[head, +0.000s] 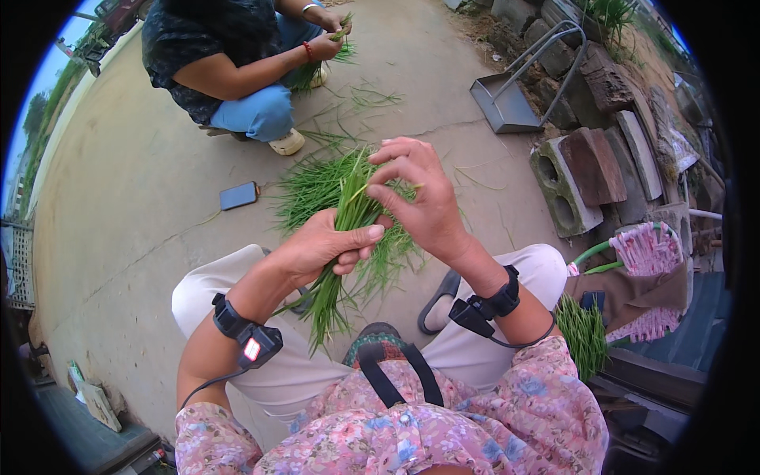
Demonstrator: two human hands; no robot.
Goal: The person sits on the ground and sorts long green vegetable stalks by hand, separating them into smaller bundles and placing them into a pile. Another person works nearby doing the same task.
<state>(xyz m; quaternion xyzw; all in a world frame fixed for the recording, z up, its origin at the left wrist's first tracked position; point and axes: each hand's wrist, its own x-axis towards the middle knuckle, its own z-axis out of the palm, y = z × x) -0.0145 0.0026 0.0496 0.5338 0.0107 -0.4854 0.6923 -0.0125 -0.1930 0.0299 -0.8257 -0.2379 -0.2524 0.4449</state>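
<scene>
My left hand (323,243) grips a bundle of long green chives (356,208), which fans out below the fist. Above it, my right hand (415,193) is at the upper part of the bundle. A thin yellowed blade (357,193) is pinched between its thumb and forefinger. Under both hands, a loose pile of green chives (309,187) covers the concrete ground between my feet and the other person.
Opposite me, a person (219,77) sits low, holding chives. A phone (238,196) lies left of the pile. At right are a metal dustpan (504,107), a hollow concrete block (561,187), a pink-wrapped chair (647,249) and more chives (579,338).
</scene>
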